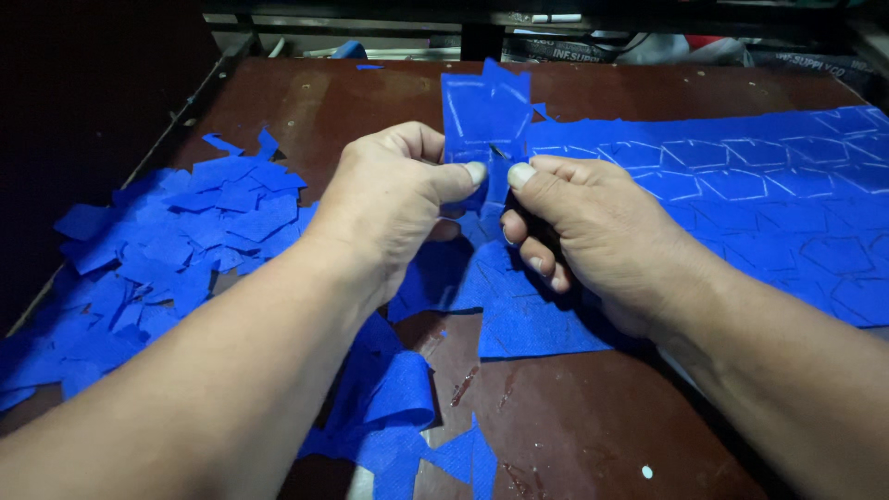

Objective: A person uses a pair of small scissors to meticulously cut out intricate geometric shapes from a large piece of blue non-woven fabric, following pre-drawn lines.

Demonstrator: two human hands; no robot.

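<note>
While the marked blue felt stands pinched above the table, I close my left hand and right hand on it, seemingly mid-cut; next I need steady tension. Cut pieces lie left.

Dark brown worktable (scuffed, stained) — dim clutter behind, gloom left.

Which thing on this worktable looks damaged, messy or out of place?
The dark brown wooden table is scratched and stained near the front edge. Cut blue fabric pieces lie in a loose heap at the left; long offcuts trail toward the front.
</note>
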